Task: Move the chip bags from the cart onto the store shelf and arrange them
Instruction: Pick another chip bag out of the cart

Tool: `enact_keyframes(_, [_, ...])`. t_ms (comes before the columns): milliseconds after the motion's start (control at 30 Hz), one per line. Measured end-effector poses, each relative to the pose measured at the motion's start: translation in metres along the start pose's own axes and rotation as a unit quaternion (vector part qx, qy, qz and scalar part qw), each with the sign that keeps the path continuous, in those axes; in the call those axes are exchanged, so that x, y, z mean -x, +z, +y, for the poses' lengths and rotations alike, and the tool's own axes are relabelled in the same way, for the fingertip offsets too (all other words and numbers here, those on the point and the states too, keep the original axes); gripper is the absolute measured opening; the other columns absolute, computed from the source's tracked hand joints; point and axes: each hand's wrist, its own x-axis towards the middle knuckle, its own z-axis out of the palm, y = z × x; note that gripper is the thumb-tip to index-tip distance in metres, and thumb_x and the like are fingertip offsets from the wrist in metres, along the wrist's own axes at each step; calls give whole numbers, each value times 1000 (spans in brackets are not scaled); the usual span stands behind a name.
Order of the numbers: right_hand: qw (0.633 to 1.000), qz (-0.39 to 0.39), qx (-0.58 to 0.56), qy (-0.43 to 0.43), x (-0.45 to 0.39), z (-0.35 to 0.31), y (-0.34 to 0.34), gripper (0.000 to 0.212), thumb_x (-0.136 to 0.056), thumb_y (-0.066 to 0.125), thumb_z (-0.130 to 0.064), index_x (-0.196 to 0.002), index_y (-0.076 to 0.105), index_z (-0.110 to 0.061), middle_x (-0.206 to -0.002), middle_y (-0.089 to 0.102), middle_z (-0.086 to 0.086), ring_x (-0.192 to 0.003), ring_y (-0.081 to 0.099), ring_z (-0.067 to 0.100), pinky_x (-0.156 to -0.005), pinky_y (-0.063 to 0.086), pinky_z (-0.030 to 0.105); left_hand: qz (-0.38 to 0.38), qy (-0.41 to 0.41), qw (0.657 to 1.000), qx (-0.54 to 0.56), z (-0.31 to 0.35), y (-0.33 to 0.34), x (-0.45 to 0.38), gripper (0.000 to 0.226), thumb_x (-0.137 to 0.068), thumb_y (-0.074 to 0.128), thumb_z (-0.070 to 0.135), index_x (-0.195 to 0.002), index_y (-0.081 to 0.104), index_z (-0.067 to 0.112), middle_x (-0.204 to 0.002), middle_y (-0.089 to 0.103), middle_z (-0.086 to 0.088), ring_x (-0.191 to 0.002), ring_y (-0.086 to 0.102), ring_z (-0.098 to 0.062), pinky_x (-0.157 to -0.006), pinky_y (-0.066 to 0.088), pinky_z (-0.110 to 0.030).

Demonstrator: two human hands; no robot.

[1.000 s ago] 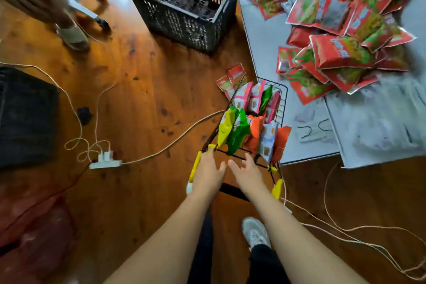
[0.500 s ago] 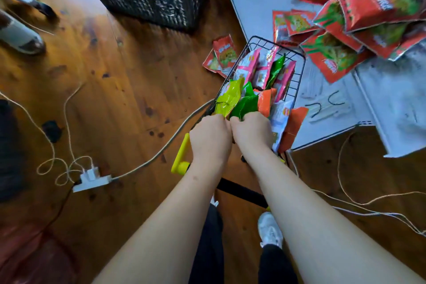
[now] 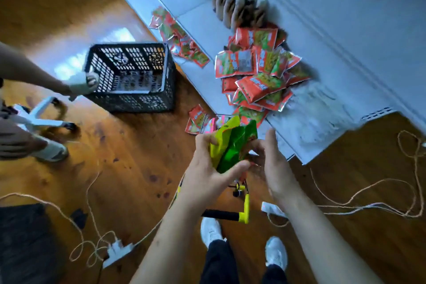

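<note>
My left hand [image 3: 208, 168] grips a bunch of yellow and green chip bags [image 3: 232, 143], lifted above the small wire cart [image 3: 244, 210], whose basket is mostly hidden behind my hands. My right hand [image 3: 274, 163] touches the bunch from the right with its fingers spread. Pink bags [image 3: 213, 123] still show in the cart's far end. A heap of red chip bags [image 3: 255, 76] lies on the white bottom shelf [image 3: 322, 108] just beyond.
A black plastic crate [image 3: 131, 76] stands on the wooden floor to the left, with another person's gloved hand [image 3: 83, 83] on it. Red bags [image 3: 196, 120] lie on the floor. Cords and a power strip [image 3: 117, 252] trail around my feet. Brown bottles [image 3: 239, 7] line the shelf.
Both hands closed on the yellow and green bags in the cart and lifted them up. The view swung up toward the shelf.
</note>
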Motion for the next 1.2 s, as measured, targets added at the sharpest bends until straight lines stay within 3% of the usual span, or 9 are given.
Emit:
enact_keyframes(133, [995, 87, -20, -45, 93, -35, -93, 64, -74, 30, -88, -104, 61, -40, -116, 67, 4, -109, 62, 23, -98, 48, 47, -7, 57, 998, -36, 101, 58, 26, 73, -67, 85, 43, -118, 34, 41, -112, 61, 14, -102, 66, -10, -86, 56, -32])
enact_keyframes(233, [980, 168, 47, -91, 156, -42, -180, 42, -94, 43, -53, -126, 47, -26, -116, 63, 0, -100, 60, 13, -84, 47, 18, -45, 49, 997, 27, 162, 114, 40, 59, -75, 83, 20, -121, 48, 30, -108, 69, 8, -97, 70, -11, -83, 60, -35])
enact_keyframes(333, [953, 245, 137, -118, 219, -33, -262, 58, -85, 50, -63, -130, 50, -26, -124, 56, -1, -120, 50, 17, -100, 40, 33, -116, 30, 988, 98, 220, 188, 76, 39, -83, 77, 14, -114, 57, 27, -102, 74, 5, -93, 72, -12, -84, 58, -39])
enact_keyframes(533, [966, 253, -2, -47, 367, 13, -418, 72, -71, 36, -87, -117, 54, -35, -115, 64, -8, -104, 60, 12, -94, 47, 34, -244, -51, 954, 166, 307, 373, 197, 22, -93, 60, 10, -110, 63, 23, -100, 76, -4, -84, 74, -17, -70, 60, -31])
enact_keyframes(733, [867, 456, -201, -4, 496, 105, -576, 41, -94, 47, -52, -124, 46, -24, -107, 48, -8, -98, 53, 8, -76, 38, 19, -425, 7, 902, 78, 380, 583, 312, 31, -92, 65, 24, -122, 58, 23, -109, 74, -4, -92, 74, -21, -79, 60, -38])
enact_keyframes(833, [795, 547, -261, -34, 530, 159, -632, 31, -92, 55, -46, -113, 55, -23, -112, 67, 1, -88, 62, 3, -68, 47, 13, -488, 90, 867, -48, 401, 670, 353, 32, -86, 71, 38, -113, 58, 30, -103, 72, 7, -86, 70, -7, -72, 56, -19])
enact_keyframes(1000, [721, 602, -342, 2, 566, 227, -713, 37, -89, 57, -51, -119, 54, -29, -114, 67, -1, -94, 65, 10, -85, 55, 33, -602, 133, 773, -149, 408, 807, 381, 49, -70, 79, 58, -109, 59, 36, -107, 73, 7, -92, 73, -15, -87, 59, -43])
enact_keyframes(1100, [693, 621, -365, 13, 578, 260, -764, 30, -92, 59, -41, -121, 54, -33, -113, 66, -6, -89, 64, 3, -76, 54, 24, -650, 172, 719, -175, 412, 888, 393, 38, -83, 74, 42, -113, 52, 33, -107, 70, 9, -91, 70, -9, -79, 59, -28])
enact_keyframes(1200, [628, 652, -424, 15, 584, 286, -814, 32, -87, 65, -39, -118, 57, -40, -123, 66, -3, -102, 68, 15, -92, 55, 41, -713, 176, 656, -176, 417, 967, 408, 34, -88, 71, 30, -118, 54, 24, -111, 71, 1, -91, 70, -11, -76, 58, -25])
